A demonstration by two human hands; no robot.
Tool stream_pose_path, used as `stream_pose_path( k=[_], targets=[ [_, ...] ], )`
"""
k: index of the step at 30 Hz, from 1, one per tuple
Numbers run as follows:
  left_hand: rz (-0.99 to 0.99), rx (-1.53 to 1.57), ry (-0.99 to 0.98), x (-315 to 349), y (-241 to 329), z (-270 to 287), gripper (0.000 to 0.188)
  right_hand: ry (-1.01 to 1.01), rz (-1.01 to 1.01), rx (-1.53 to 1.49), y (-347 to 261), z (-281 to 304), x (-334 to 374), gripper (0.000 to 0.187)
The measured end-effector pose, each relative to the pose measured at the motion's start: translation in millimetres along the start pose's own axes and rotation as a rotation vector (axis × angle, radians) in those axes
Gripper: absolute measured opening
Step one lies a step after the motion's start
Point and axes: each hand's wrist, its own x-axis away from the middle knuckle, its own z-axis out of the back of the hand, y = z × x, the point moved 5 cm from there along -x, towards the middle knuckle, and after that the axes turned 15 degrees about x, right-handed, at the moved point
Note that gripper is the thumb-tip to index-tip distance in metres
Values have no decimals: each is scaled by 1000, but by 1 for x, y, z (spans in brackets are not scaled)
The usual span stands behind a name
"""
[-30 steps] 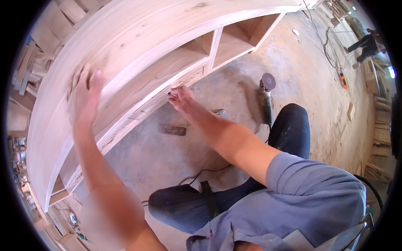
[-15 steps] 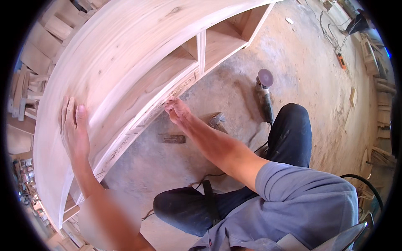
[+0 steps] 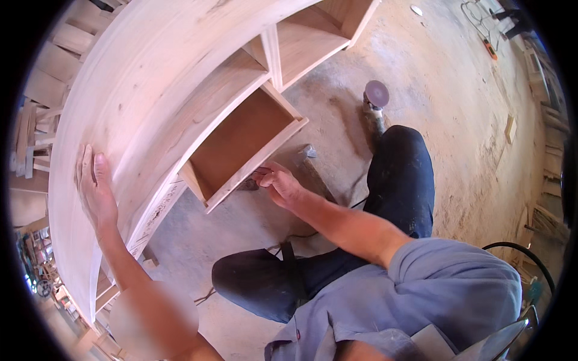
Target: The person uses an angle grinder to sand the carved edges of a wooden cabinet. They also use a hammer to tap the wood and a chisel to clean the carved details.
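Note:
A long pale wooden cabinet (image 3: 156,78) lies across the left and upper part of the view. One drawer (image 3: 256,163) stands pulled out of its front, with a brown bottom panel showing inside. My right hand (image 3: 280,184) has its fingers curled closed at the outer face of the drawer front, near the middle. Whatever part the fingertips grip there is hidden. Flat on the cabinet's broad top surface rests my left hand (image 3: 96,191), its fingers stretched out and holding nothing. To the right of the drawer, the cabinet has an open compartment (image 3: 310,51).
An angle grinder (image 3: 377,96) with a round disc lies on the floor beyond my right knee. Below the drawer is a dark object with a shiny end (image 3: 309,151). Wood pieces (image 3: 45,111) are stacked at far left. A black cable (image 3: 524,260) curves at the right.
The drawer has slid out of the cabinet toward me, with my right hand moving along at its front. My left hand still lies flat on the cabinet top.

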Motion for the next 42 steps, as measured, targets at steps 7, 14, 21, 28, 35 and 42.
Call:
stream_pose_path(
  k=[7, 14, 21, 28, 35, 42],
  targets=[
    [67, 7, 101, 22, -8, 12, 62, -24, 485, 1099, -259, 24, 120, 53],
    [15, 96, 751, 101, 75, -50, 51, 722, 206, 1582, -267, 420, 69, 58],
    [376, 886, 68, 304, 214, -321, 26, 878, 167, 1904, -172, 368, 65, 64],
    [691, 1395, -523, 326, 296, -371, 50, 156, -5, 641, -192, 350, 97, 48],
    [621, 2248, -701, 247, 364, -322, 45, -647, -192, 872, -227, 173, 185, 86],
    [291, 2236, -105, 232, 311, -228, 75, -322, 38, 1416, -235, 19, 209, 69]
  ],
)
